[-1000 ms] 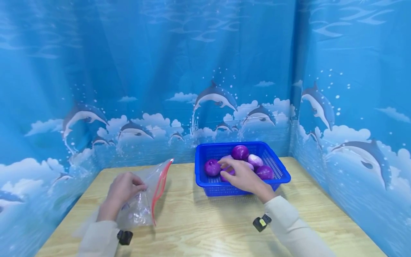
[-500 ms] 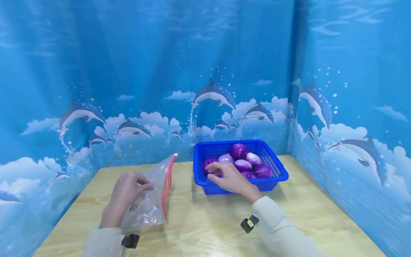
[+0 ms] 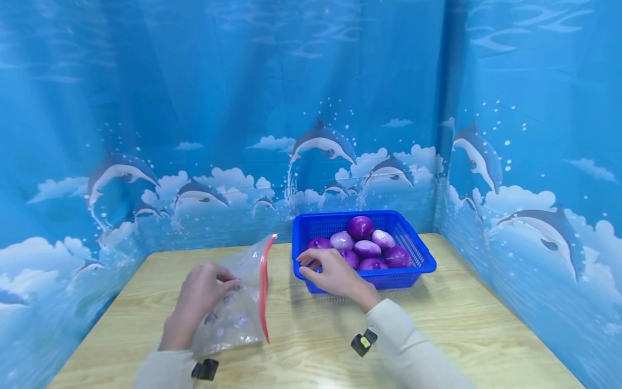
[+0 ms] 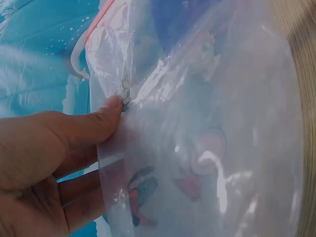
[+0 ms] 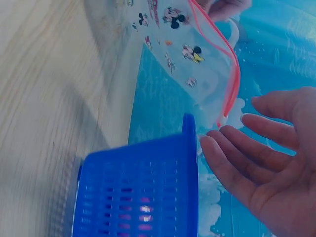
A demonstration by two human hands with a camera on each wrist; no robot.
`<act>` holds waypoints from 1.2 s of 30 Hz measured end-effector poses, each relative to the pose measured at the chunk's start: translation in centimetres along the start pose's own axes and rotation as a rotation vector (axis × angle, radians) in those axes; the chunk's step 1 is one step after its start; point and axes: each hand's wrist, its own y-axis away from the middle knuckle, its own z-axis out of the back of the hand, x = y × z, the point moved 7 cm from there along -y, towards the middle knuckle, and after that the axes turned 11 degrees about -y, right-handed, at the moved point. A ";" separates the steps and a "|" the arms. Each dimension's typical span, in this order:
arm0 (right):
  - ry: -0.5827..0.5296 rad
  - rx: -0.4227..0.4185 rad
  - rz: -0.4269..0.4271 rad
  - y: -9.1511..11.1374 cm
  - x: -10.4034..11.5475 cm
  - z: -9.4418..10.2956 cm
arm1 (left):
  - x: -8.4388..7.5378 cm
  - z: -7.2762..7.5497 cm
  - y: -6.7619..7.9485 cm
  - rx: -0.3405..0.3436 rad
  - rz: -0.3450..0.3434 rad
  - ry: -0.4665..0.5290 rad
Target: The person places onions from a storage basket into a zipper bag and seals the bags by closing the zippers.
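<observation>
My left hand (image 3: 201, 294) pinches the side of a clear zip bag (image 4: 197, 138) between thumb and fingers. The bag has a red zip edge (image 3: 264, 292) facing right and small printed cartoon figures, plain in the right wrist view. My right hand (image 3: 332, 270) is in front of the left part of a blue plastic basket (image 3: 420, 270), fingers loosely bent, nothing between them. In the right wrist view its fingers (image 5: 232, 173) are beside the basket's rim. Several purple onions (image 3: 367, 249) lie in the basket; the hand partly covers the ones at the left.
A light wooden table (image 3: 311, 346) carries the bag and the basket. Behind and beside it hangs a blue curtain (image 3: 233, 108) printed with dolphins, close to the table's back edge.
My right hand has moved left from over the onions to the basket's left front, carrying nothing. My left hand has shifted slightly right with the bag, its red edge now more upright.
</observation>
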 end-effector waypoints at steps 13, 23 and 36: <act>0.009 -0.013 -0.013 -1.5 0.9 -3.8 | -0.9 -0.1 0.5 0.007 -0.010 0.023; -0.129 0.011 -0.062 -2.0 0.9 -5.6 | -1.7 -0.1 0.6 0.021 -0.023 0.063; -0.239 -0.055 -0.206 -1.1 0.5 -5.7 | -1.2 1.4 0.5 -0.051 -0.092 0.123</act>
